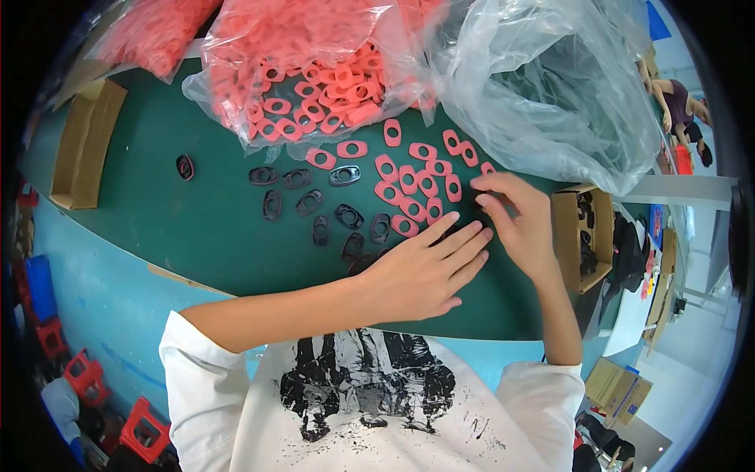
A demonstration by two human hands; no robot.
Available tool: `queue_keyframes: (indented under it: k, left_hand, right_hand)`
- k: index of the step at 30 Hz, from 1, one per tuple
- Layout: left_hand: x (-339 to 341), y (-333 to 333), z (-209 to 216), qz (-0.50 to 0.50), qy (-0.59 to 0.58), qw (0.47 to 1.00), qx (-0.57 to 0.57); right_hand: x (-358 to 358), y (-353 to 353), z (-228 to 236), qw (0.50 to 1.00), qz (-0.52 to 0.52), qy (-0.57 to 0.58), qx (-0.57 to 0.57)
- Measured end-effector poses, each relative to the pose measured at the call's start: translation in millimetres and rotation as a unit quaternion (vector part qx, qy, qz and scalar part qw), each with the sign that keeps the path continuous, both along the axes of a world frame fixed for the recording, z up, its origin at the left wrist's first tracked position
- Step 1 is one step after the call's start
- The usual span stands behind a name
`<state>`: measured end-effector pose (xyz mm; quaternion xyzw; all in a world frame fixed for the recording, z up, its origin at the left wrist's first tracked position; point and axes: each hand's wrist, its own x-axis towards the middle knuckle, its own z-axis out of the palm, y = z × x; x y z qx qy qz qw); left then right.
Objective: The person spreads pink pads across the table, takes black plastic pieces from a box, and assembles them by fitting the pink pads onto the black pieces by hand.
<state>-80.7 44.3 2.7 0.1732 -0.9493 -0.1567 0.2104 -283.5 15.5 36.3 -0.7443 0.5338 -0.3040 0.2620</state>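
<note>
My left hand (421,271) reaches across the table with its fingers stretched out, palm down. Its fingertips are beside a dark piece, mostly hidden under them. Close by on the right, my right hand (519,220) is bent, its thumb and forefinger apart with nothing visible between them. Ahead of both hands lie loose pink oval plastic rings (407,179), each with a round hole. Left of these are several black oval plastic parts (310,203) of similar shape, spread out flat. More black parts are partly covered by my left wrist.
A clear bag of pink rings (314,94) lies open at the back of the green table (189,236). Beside it sits a crumpled clear plastic bag (550,102). A cardboard box (566,240) with black parts is at right, a cardboard tray (88,145) at left.
</note>
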Motion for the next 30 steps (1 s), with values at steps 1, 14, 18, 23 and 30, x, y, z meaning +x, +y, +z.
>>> queue_keyframes:
  k: [1,14,18,23,30]
  left_hand:
    - [4.8,1.2,6.8,-0.004,0.017,1.000,0.020]
    - [110.7,-0.4,24.1,0.225,0.068,0.968,0.083]
    - [108.2,2.9,21.5,0.222,0.090,0.966,0.097]
    - [109.1,-1.5,17.4,0.224,0.122,0.962,0.101]
    - [122.2,0.1,10.8,0.249,0.128,0.955,0.096]
  right_hand:
    - [6.0,-5.6,4.0,1.000,0.013,-0.003,-0.004]
    - [28.0,2.1,11.8,0.966,-0.070,-0.134,0.209]
    - [18.2,2.5,-2.9,0.945,-0.107,-0.259,0.168]
    - [21.3,4.6,-9.1,0.946,-0.146,-0.233,0.171]
    - [17.5,-5.7,-10.0,0.993,-0.092,0.069,0.015]
